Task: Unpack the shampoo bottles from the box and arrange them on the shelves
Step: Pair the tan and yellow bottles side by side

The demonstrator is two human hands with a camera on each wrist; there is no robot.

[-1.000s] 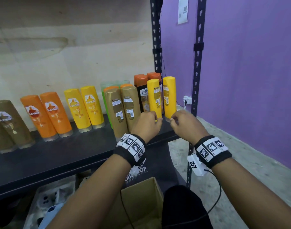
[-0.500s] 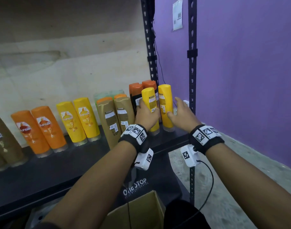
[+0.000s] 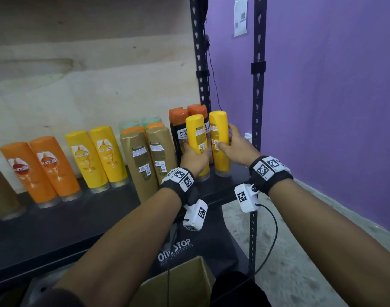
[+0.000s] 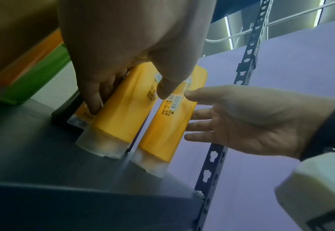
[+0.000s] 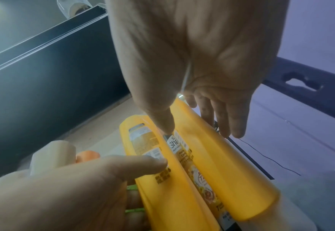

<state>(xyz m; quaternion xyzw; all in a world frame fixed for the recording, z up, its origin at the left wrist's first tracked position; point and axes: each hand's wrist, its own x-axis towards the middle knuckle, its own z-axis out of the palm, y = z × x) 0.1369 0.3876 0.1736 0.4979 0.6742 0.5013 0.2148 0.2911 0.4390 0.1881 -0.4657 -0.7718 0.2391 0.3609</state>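
Observation:
Two yellow shampoo bottles stand cap-down, side by side, at the right end of the black shelf (image 3: 78,218). My left hand (image 3: 194,154) grips the left yellow bottle (image 3: 197,134) around its middle, thumb on the front label and fingers behind it (image 4: 95,103). My right hand (image 3: 228,137) rests against the right yellow bottle (image 3: 219,129): its straight fingers (image 4: 198,125) touch the outer side and its thumb lies on the front. Both clear caps sit on the shelf (image 4: 34,156). The open cardboard box (image 3: 185,282) is below, between my forearms; its inside is hidden.
Along the shelf to the left stand gold bottles (image 3: 149,156), yellow bottles (image 3: 98,156) and orange bottles (image 3: 41,169). Black bottles with orange caps (image 3: 178,125) stand right behind the two yellow ones. The shelf upright (image 3: 257,107) and purple wall (image 3: 333,107) close the right side.
Both hands have slid up from the bases of the two yellow bottles to their middles. The bottles still stand on the shelf, and my head has moved closer.

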